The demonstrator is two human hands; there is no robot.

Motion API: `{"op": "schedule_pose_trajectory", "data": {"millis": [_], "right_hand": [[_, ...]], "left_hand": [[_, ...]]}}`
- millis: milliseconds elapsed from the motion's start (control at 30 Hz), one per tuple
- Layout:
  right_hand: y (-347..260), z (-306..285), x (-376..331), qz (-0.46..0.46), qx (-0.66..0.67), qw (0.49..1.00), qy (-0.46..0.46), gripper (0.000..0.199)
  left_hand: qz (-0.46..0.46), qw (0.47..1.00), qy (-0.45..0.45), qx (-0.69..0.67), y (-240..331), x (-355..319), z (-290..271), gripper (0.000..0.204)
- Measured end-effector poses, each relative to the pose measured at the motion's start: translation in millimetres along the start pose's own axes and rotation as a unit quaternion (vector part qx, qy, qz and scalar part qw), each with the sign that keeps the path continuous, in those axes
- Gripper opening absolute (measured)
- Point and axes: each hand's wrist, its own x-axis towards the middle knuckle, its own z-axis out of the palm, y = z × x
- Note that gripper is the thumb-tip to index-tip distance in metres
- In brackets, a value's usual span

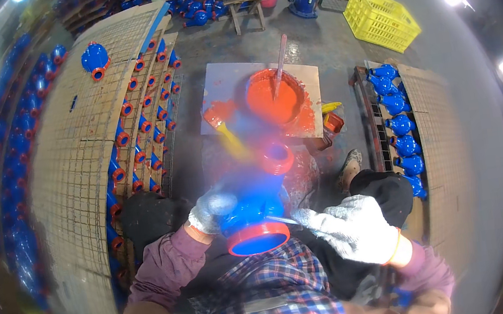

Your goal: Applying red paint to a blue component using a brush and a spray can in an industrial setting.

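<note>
In front of my lap is a glossy blue valve body (pixel 251 211) with red rims, its wide round opening facing me and a narrower red-rimmed end pointing away. My left hand (pixel 213 210), in a pale knit glove, is closed on its left side. A slim, pale, pointed tool (pixel 281 219) reaches from the fingers of my gloved right hand (pixel 353 226) to the blue surface just above the wide rim; its exact kind is unclear. Beyond lies a yellow-handled brush (pixel 229 136) with red-orange bristles, beside a bowl of red-orange paint (pixel 275 98) with a stick standing in it.
The bowl stands on a paint-splashed board (pixel 217 85). At left, a mesh-topped rack (pixel 69 124) carries rows of blue-and-red castings, with one casting (pixel 96 60) on top. More blue castings (pixel 403 124) line the right rack. A yellow crate (pixel 379 19) stands far right. Blur veils the middle.
</note>
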Motion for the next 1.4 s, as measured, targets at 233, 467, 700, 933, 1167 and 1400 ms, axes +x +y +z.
{"op": "schedule_pose_trajectory", "data": {"millis": [233, 467, 700, 933, 1167, 1400], "right_hand": [[-23, 1, 0, 0.073, -0.007, 0.997, -0.012, 0.058], [0, 17, 1, 0.055, 0.082, 0.993, 0.061, 0.053], [0, 0, 4, 0.033, 0.066, 0.997, 0.029, 0.054], [0, 0, 8, -0.002, 0.025, 1.0, 0.003, 0.06], [-16, 8, 5, 0.05, -0.03, 0.998, -0.019, 0.065], [1, 13, 10, 0.032, -0.002, 0.999, 0.02, 0.061]], "left_hand": [[-0.024, 0.999, 0.013, -0.043, -3, -4, -15, 0.061], [-0.062, 0.986, 0.142, -0.061, 2, -2, -3, 0.092], [-0.014, 0.992, 0.12, -0.02, 2, -8, -2, 0.098], [0.01, 1.0, 0.003, 0.003, 4, -8, -3, 0.069], [-0.01, 0.995, 0.083, -0.052, -2, -11, -19, 0.087], [-0.004, 0.99, 0.142, -0.001, 8, -6, 5, 0.09]]}}
